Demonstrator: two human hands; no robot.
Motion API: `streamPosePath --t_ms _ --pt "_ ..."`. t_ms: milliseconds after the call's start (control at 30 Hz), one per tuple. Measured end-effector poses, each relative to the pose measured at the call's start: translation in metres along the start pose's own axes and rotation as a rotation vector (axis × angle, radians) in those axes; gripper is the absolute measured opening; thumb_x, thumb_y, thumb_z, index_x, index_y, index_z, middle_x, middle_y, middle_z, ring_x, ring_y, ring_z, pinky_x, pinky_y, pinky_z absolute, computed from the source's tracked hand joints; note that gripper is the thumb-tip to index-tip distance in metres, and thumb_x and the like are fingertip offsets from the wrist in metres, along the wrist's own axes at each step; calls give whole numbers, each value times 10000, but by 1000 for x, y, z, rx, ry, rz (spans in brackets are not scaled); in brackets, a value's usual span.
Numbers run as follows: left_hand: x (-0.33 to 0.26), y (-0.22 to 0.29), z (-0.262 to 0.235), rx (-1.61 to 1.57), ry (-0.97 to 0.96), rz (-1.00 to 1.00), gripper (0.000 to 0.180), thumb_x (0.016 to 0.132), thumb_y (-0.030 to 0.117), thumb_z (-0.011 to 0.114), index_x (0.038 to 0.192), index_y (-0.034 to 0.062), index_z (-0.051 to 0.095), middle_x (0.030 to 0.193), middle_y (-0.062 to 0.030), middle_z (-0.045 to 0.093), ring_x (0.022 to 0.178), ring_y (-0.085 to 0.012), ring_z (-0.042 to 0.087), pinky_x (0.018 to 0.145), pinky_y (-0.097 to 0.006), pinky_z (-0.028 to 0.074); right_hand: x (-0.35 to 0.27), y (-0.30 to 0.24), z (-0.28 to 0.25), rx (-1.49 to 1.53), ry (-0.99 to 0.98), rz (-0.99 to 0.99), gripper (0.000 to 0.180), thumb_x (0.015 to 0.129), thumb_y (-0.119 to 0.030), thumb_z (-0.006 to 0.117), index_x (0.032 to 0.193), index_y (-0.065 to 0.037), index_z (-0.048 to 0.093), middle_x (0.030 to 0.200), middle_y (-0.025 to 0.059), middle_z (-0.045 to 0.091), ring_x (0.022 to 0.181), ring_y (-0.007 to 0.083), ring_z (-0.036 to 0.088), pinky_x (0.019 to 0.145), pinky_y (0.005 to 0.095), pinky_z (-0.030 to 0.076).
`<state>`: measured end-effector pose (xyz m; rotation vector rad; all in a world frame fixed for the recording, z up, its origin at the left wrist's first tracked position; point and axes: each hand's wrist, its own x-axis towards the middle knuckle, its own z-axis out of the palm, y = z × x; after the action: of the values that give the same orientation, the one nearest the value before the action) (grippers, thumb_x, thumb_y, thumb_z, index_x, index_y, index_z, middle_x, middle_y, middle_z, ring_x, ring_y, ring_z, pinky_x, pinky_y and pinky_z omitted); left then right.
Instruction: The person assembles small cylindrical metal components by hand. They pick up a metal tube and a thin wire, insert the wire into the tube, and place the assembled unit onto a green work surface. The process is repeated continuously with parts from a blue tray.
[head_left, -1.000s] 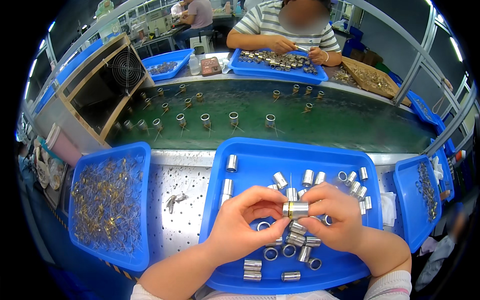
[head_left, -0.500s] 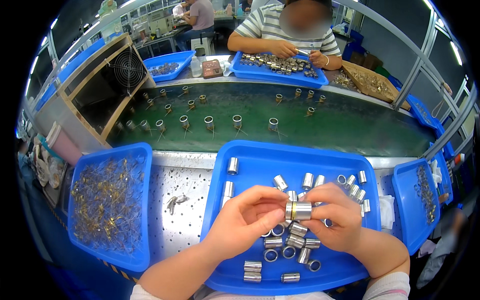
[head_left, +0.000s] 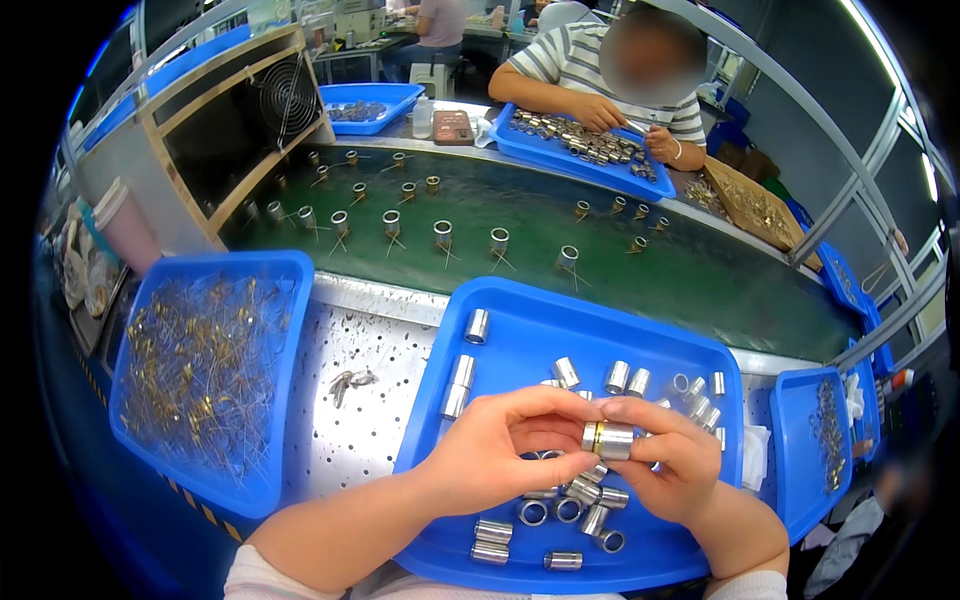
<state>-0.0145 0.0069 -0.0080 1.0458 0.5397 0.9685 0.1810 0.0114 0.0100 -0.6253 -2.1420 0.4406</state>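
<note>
Both my hands meet over a blue tray (head_left: 520, 320) at the front of the bench. Between their fingertips I hold a short metal cylinder with a brass ring (head_left: 609, 440), lying sideways. My left hand (head_left: 500, 450) pinches its left end and my right hand (head_left: 668, 462) grips its right end. Several loose silver metal sleeves (head_left: 560, 500) lie in the tray under and around my hands, some hidden by my fingers.
A second blue tray (head_left: 285, 300) at my left holds several thin brass-tipped wire parts. A green conveyor belt (head_left: 700, 280) beyond carries upright small parts. A person in a striped shirt (head_left: 590, 70) works across it over another blue tray. A narrow blue bin (head_left: 800, 450) sits at right.
My hands have stayed together over the tray, with the cylinder turned slightly between the fingertips. The view has shifted a little; parts on the belt sit further along.
</note>
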Motion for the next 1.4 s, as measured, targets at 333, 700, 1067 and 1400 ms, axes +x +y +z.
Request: streamPosePath --t_ms 333,700,1067,1400 --pt "0 1 -1 -5 -22 26 365 729 12 673 1071 -26 551 998 -91 587 908 -137 592 832 -253 479 -4 -3 3 32 11 36 168 741 34 642 782 4 482 1005 238 585 899 301 624 712 308 534" --pt "3 4 -3 -71 -7 -65 337 729 -57 648 1043 -38 529 1102 -146 555 975 -199 578 879 -311 474 -5 2 5 93 16 31 155 780 39 602 818 -1 457 1028 236 564 918 302 614 730 317 529" --pt "3 0 -2 -41 69 -100 343 724 13 685 1034 -23 543 959 -110 598 927 -159 588 841 -267 483 -6 6 2 204 -60 51 154 808 47 552 881 -9 429 1107 239 522 1028 333 556 810 338 496" --pt "2 5 -5 -43 172 -72 321 740 51 690 1014 -20 539 965 -98 591 943 -161 577 801 -259 486 -4 37 3 203 19 440 116 787 3 593 858 -3 502 1027 152 586 870 214 594 757 300 469"
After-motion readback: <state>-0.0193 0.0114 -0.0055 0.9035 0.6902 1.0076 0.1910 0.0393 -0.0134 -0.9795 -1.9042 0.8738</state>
